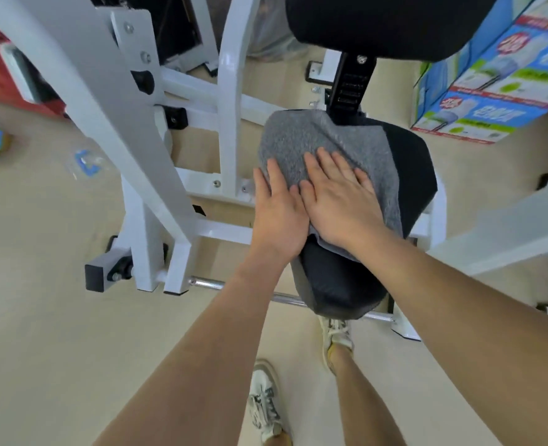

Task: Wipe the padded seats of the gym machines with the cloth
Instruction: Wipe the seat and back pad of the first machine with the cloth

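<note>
While both palms press flat, fingers spread and gripping nothing, the left hand (pixel 277 217) and right hand (pixel 338 204) lie side by side on the grey cloth (pixel 324 146), which covers the black seat's (pixel 411 169) left part.

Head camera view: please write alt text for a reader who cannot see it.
Both hands, left hand and right hand, press flat on a grey cloth spread over a black padded seat of a white gym machine. Bare arms and two sneakers show below, on a beige floor.
</note>
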